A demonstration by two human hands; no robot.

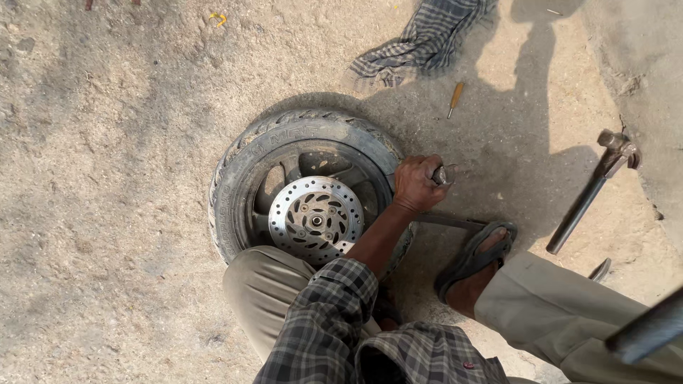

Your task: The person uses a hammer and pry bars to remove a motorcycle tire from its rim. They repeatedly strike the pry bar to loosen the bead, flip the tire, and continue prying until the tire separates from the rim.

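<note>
A small black rubber tyre with a ribbed tread, mounted on a dark spoked wheel, lies flat on the coarse, sandy concrete ground just left of the frame's centre. At its hub sits a round, perforated silver metal brake disc, dull and speckled.

One hand, reaching out of a grey checked woven sleeve, is clenched around the end of a dull grey metal lever at the tyre's right rim, at mid-frame. Which of the person's hands this is cannot be told, and the other hand is out of sight. A second flat, dark metal bar runs from the tyre's edge to the right, under a foot in a dark grey rubber sandal. Khaki cloth trousers cover the knee that overlaps the tyre's lower edge.

At the right of the frame lies a long dark steel rod with a rusty clamp-like head. Near the top, a small yellow-handled screwdriver lies well apart from the tyre, and above it a crumpled blue-grey checked cloth. A blurred dark tube crosses the lower right corner.
</note>
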